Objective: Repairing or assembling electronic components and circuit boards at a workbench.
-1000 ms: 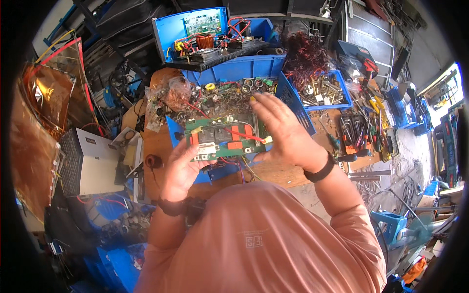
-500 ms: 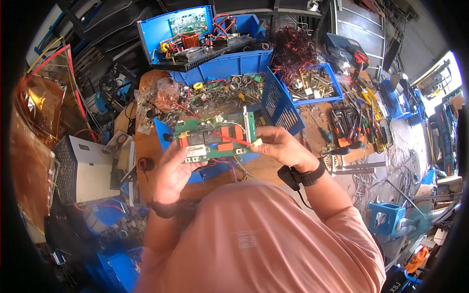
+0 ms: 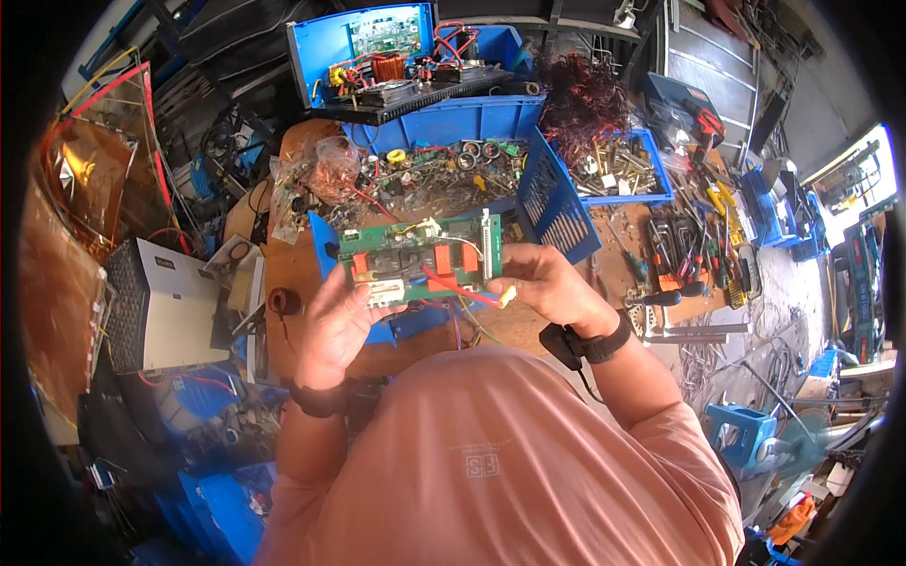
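Between my two hands is a green circuit board (image 3: pixel 415 257), held up over the near part of the bench. It carries orange-red and dark components and a long white connector strip at its right end. My left hand (image 3: pixel 330 316) grips the lower left corner, its thumb beside a white block. At the right end, my right hand (image 3: pixel 555 288) pinches the board's edge. A thick red wire (image 3: pixel 462 289) crosses the board's lower right and ends in a yellow tip (image 3: pixel 508 296) by my right fingers. Partly hidden under the board is a blue metal housing (image 3: pixel 422 326).
A slotted blue panel (image 3: pixel 559 200) stands right of the board. Loose screws and parts (image 3: pixel 425 179) cover the bench behind it. Farther back sit an opened blue device (image 3: pixel 392 80) and a blue tray (image 3: pixel 628 200) of metal pieces. Hand tools (image 3: pixel 684 245) lie on the right.
The board has tipped slightly, so its face shows more squarely and its lower edge less. Both hands keep their grip. The whole view has shifted a little.
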Available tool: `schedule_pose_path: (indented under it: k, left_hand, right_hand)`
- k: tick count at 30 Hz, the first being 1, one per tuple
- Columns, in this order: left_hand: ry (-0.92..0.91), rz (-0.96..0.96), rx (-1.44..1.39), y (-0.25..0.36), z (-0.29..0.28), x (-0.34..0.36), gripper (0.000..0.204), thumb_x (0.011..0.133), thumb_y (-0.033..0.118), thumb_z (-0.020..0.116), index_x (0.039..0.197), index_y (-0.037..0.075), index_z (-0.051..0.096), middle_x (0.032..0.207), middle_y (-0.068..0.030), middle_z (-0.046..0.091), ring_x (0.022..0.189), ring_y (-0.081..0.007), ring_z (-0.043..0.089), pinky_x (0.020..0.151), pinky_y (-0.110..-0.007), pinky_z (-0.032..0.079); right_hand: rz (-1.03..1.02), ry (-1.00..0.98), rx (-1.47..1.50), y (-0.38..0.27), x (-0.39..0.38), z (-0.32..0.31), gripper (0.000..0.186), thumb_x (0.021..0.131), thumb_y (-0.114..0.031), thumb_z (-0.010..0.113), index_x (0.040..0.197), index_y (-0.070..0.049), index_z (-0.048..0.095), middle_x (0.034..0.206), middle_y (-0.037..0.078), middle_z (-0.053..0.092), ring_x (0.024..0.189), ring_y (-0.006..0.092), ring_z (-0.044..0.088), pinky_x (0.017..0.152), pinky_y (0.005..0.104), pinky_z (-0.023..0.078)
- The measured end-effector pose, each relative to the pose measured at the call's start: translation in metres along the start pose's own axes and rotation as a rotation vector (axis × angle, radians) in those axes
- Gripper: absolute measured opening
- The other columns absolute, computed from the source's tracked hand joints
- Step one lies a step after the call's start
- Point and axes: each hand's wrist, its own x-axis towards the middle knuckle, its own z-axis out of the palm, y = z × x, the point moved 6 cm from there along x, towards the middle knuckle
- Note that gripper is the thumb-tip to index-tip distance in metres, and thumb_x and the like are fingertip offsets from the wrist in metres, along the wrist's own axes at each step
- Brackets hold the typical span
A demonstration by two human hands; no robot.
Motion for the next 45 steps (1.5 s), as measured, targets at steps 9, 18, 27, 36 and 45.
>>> schedule_pose_path:
  k: [9, 18, 27, 36, 45]
  left_hand:
    - [0.016, 0.067, 0.056, 0.004, -0.009, -0.010, 0.048, 0.093, 0.005, 0.058, 0.138, 0.001, 0.043, 0.127, -0.0148, 0.059, 0.111, -0.0274, 0.061, 0.089, -0.044, 0.054]
    - [0.109, 0.094, -0.068, 0.013, -0.026, -0.030, 0.046, 0.092, 0.003, 0.059, 0.136, 0.003, 0.046, 0.122, -0.0119, 0.062, 0.107, -0.0242, 0.063, 0.085, -0.040, 0.055]
    - [0.729, 0.422, -0.069, 0.051, -0.143, -0.213, 0.043, 0.091, 0.008, 0.061, 0.132, 0.002, 0.048, 0.118, -0.0148, 0.065, 0.105, -0.0277, 0.066, 0.087, -0.046, 0.056]
    - [1.785, 0.003, 0.075, -0.094, -0.231, -0.457, 0.039, 0.087, 0.011, 0.065, 0.122, 0.001, 0.052, 0.107, -0.0108, 0.066, 0.094, -0.0230, 0.066, 0.074, -0.037, 0.059]
    - [1.719, -0.264, 0.104, -0.321, -0.227, -0.511, 0.014, 0.085, 0.016, 0.067, 0.094, 0.005, 0.066, 0.083, -0.0063, 0.065, 0.072, -0.0236, 0.066, 0.050, -0.036, 0.056]
  right_hand:
    - [0.029, -0.015, -0.034, -0.009, 0.007, 0.013, 0.030, 0.090, -0.006, 0.067, 0.118, 0.003, 0.064, 0.107, 0.009, 0.069, 0.101, 0.0135, 0.060, 0.090, 0.0322, 0.049]
    - [-0.005, -0.125, -0.015, -0.016, 0.025, 0.036, 0.033, 0.089, -0.003, 0.066, 0.121, 0.002, 0.063, 0.110, 0.008, 0.068, 0.100, 0.0144, 0.062, 0.090, 0.0320, 0.049]
    - [0.151, -0.215, -0.170, 0.009, 0.047, 0.058, 0.050, 0.084, -0.015, 0.073, 0.127, 0.004, 0.057, 0.110, 0.014, 0.067, 0.097, 0.0205, 0.064, 0.087, 0.0327, 0.051]
    - [0.215, -0.362, -0.290, 0.029, 0.088, 0.091, 0.043, 0.086, -0.009, 0.066, 0.125, 0.004, 0.057, 0.108, 0.013, 0.067, 0.097, 0.0200, 0.063, 0.088, 0.0324, 0.050]
    - [0.218, -0.334, -0.442, 0.022, 0.110, 0.118, 0.043, 0.087, -0.009, 0.065, 0.127, 0.003, 0.056, 0.105, 0.011, 0.068, 0.092, 0.0175, 0.064, 0.086, 0.0316, 0.050]
